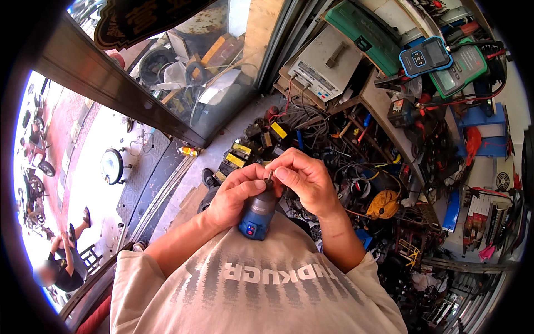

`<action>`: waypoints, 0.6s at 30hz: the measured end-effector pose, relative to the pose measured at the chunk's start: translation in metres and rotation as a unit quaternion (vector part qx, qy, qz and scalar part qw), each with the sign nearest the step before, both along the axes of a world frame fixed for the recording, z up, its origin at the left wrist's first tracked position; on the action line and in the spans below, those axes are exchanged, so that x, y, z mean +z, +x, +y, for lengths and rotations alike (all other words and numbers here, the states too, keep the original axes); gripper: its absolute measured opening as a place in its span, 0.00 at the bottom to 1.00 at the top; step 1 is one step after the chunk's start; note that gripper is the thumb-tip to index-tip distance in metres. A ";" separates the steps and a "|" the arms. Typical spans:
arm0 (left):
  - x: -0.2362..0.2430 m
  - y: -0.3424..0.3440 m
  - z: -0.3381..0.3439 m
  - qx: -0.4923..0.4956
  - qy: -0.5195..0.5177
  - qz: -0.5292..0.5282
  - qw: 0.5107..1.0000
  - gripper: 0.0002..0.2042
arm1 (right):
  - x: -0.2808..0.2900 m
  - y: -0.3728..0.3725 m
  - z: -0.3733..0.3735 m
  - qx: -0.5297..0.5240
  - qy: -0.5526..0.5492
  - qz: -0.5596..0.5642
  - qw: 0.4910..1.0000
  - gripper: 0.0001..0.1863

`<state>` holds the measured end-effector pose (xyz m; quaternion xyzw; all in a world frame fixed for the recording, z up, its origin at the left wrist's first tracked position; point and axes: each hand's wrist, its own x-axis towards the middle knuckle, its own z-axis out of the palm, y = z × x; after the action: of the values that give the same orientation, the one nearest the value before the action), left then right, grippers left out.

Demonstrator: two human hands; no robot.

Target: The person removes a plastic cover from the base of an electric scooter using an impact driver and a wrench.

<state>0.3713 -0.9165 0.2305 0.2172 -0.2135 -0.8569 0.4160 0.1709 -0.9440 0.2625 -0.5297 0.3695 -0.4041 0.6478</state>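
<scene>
A blue and dark grey handheld power tool (pixel 257 218), perhaps a small cordless driver, stands against my shirt with its narrow end pointing away from me. Red marks show on its blue end. My left hand (pixel 236 193) is closed round the tool's dark front part, its thumb lying near the tip. At that tip a thin metal bit (pixel 270 175) sticks out. My right hand (pixel 309 182) pinches at the bit with thumb and forefinger, close beside the left fingertips. The fingers partly hide the bit's end and the tool's nose.
Yellow-labelled black blocks (pixel 236 160) and tangled cables lie on the floor ahead. To the right, a bench carries a grey metal instrument (pixel 324 64), a green case (pixel 364 33) and a handheld tester (pixel 425 56). A glass door stands ahead left; a person (pixel 67 261) sits outside.
</scene>
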 end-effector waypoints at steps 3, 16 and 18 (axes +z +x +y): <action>0.004 0.001 0.001 -0.006 -0.028 -0.020 0.999 0.12 | 0.006 0.000 0.001 0.007 0.017 -0.016 1.000 0.07; 0.010 0.010 0.005 -0.028 -0.099 -0.016 0.995 0.13 | 0.038 0.002 -0.005 0.063 -0.053 0.043 0.996 0.04; 0.017 0.008 0.005 -0.021 -0.077 -0.024 0.997 0.13 | 0.041 0.000 -0.009 0.075 -0.095 0.083 0.989 0.04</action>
<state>0.3796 -0.9118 0.2472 0.2008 -0.2933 -0.8408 0.4084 0.1714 -0.9529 0.3035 -0.6469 0.3412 -0.3421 0.5900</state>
